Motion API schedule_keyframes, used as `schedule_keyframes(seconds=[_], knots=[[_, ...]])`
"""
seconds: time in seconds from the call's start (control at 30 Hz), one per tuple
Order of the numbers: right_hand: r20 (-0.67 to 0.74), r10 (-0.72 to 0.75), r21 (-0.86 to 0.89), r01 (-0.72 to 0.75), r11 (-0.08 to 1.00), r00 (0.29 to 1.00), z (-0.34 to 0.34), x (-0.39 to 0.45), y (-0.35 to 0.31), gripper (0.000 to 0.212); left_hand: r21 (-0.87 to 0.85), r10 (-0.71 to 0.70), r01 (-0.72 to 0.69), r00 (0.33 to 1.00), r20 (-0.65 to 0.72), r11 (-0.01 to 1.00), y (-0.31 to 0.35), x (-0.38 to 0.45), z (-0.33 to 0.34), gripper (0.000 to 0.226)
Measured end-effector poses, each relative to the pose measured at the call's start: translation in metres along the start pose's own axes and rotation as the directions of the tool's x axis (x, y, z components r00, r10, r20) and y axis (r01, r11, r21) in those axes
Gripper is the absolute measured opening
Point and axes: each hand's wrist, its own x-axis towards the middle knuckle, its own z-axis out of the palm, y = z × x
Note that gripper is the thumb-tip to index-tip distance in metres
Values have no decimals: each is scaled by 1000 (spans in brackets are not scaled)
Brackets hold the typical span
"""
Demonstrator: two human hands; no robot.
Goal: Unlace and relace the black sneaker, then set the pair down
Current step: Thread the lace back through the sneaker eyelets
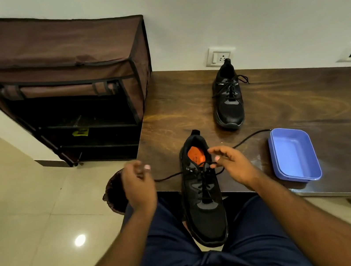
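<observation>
A black sneaker (202, 198) with an orange insole rests between my thighs, its heel end on the front edge of the dark wooden table (292, 104). My left hand (138, 185) pinches the left end of its black lace (170, 176), drawn out sideways. My right hand (231, 167) pinches the lace at the top right eyelets; the other lace end trails right across the table. The second black sneaker (228, 98) stands laced farther back on the table, toe toward me.
A blue plastic tray (294, 156) sits on the table right of my hand. A brown fabric shoe rack (64, 86) stands left of the table against the wall. Wall sockets (219, 55) are behind the far shoe. Tiled floor lies to the left.
</observation>
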Motion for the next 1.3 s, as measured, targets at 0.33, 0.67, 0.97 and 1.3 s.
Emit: schedule_keyframes(seconds=[0.33, 0.67, 0.97, 1.3], knots=[[-67, -76, -20, 74, 997, 995, 37, -23, -1, 29, -80, -133, 196, 862, 489, 977, 28, -44, 53, 8], [51, -84, -514, 98, 852, 995, 30, 0, -14, 28, -475, -375, 397, 916, 146, 785, 13, -5, 33, 8], [-154, -23, -168, -3, 986, 988, 34, -13, -8, 33, -90, -438, 555, 736, 517, 827, 36, -28, 31, 41], [118, -103, -517, 150, 843, 988, 21, -2, -5, 58, -308, -475, 629, 757, 448, 713, 39, -30, 66, 14]])
